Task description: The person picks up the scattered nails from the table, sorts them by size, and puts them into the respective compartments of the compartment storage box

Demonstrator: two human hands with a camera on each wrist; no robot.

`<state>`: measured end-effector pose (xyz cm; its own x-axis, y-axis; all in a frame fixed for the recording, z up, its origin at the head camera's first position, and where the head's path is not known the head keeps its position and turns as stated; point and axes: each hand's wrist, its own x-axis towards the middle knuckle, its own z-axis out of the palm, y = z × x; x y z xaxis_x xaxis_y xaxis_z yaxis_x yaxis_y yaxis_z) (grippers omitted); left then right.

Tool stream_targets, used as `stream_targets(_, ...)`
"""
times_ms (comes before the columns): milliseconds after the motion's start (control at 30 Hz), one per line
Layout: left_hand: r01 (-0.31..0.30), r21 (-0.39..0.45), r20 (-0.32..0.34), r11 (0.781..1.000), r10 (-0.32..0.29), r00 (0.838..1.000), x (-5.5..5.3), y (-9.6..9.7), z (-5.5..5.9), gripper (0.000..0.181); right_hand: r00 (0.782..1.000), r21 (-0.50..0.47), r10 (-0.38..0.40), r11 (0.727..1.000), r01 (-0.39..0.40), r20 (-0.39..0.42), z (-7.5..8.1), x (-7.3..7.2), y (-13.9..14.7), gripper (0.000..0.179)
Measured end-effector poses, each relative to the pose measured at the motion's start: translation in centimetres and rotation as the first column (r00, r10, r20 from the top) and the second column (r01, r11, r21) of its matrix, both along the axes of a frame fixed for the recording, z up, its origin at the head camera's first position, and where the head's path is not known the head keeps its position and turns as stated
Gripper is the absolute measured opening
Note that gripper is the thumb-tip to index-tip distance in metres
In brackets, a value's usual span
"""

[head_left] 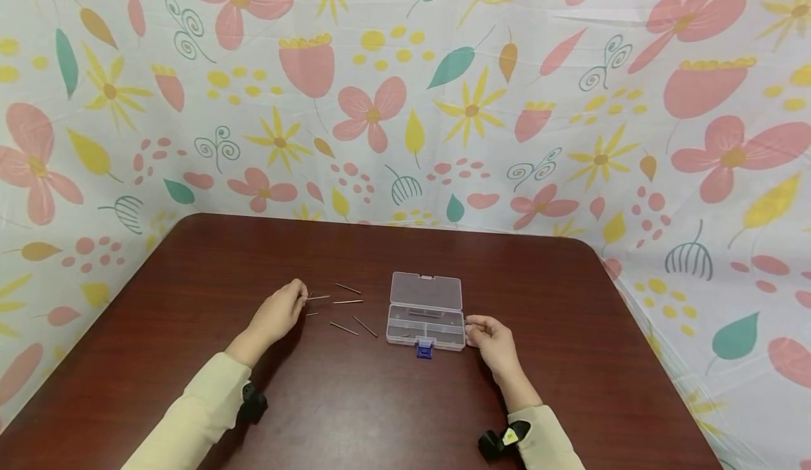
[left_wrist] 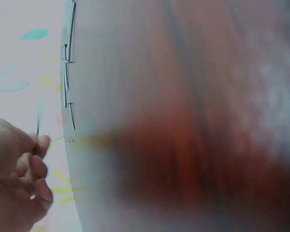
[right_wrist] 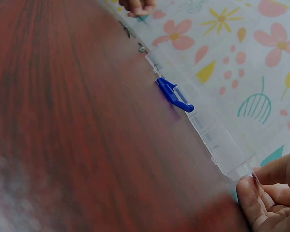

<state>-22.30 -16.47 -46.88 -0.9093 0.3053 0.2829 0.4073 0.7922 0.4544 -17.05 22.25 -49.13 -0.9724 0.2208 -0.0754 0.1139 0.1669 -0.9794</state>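
My left hand (head_left: pixel 280 310) pinches a thin metal nail (head_left: pixel 319 297) between thumb and fingertips, over the left part of the table. In the left wrist view this nail (left_wrist: pixel 38 123) points up from the fingertips. Several loose nails (head_left: pixel 344 328) lie scattered between that hand and a clear plastic box (head_left: pixel 400 340). The box stands with its lid (head_left: pixel 426 292) raised at the back and its blue latch (head_left: pixel 424 350) at the front. A few nails lie in its compartments. My right hand (head_left: pixel 493 343) holds the box's right end with thumb and fingertips, seen at the corner in the right wrist view.
The dark reddish-brown table (head_left: pixel 355 414) has rounded far corners. Behind and beside it hangs a white cloth (head_left: pixel 481 153) with flowers and leaves. Black wrist cameras are strapped over both pale sleeves (head_left: pixel 196 414).
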Motion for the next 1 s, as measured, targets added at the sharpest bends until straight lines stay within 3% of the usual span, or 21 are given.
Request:
stream_targets(200, -0.011, 0.073, -0.119, 0.997, 0.020, 0.993, 0.0, 0.3, 0.3, 0.008, 1.000, -0.001, -0.001, 1.000, 0.001, -0.004, 0.1, 0.1, 0.0, 0.025)
stream_targets(567, -0.010, 0.209, -0.230, 0.978, 0.060, 0.971, 0.4, 1.8, 0.5, 0.011, 1.000, -0.001, 0.008, 1.000, -0.008, -0.006, 0.1, 0.1, 0.0, 0.026)
stream_targets(833, -0.032, 0.268, -0.178, 0.963, 0.082, 0.981, 0.7, 3.0, 0.5, 0.016, 1.000, 0.004, 0.011, 1.000, -0.011, -0.004, 0.3, 0.2, 0.0, 0.026)
stream_targets(1000, -0.023, 0.279, -0.133, 0.960, 0.063, 0.989, 0.9, 3.9, 0.7, 0.017, 1.000, -0.007, 0.002, 1.000, -0.002, -0.008, 0.2, 0.0, 0.0, 0.025)
